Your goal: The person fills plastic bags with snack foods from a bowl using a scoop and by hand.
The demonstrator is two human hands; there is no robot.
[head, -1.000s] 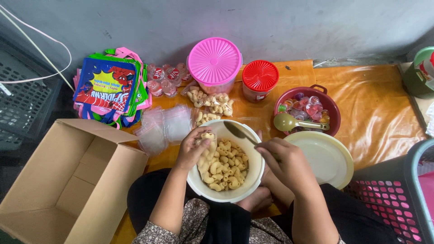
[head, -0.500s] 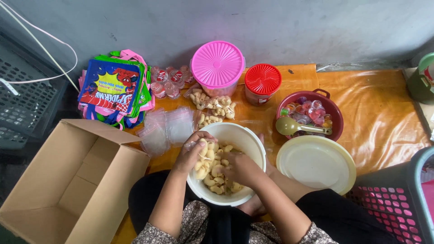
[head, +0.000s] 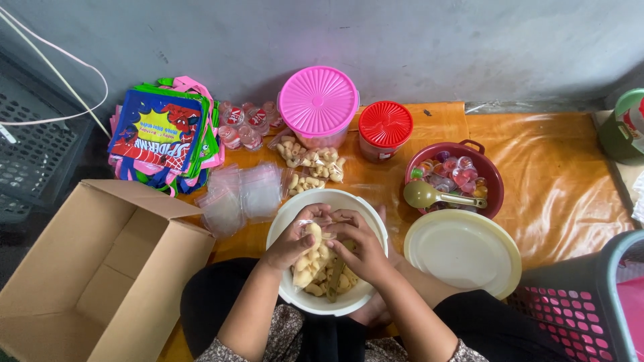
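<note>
Hands, left hand (head: 290, 243) and right hand (head: 365, 251), pinch a snack bag (head: 312, 236) over the bowl (head: 295, 208).

Both hands together at centre, left (head: 293, 243) and right (head: 362, 248), fingers curled, forearms angled inward

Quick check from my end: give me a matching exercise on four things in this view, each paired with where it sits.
Things:
1. cardboard box
2. red-lidded jar
3. white bowl
4. loose white lid

Places:
A. under both hands, holding pale snack pieces
B. far left, open
C. in front of the maroon bowl
D. beside the pink-lidded tub

Pairs: 1-B, 2-D, 3-A, 4-C
</note>
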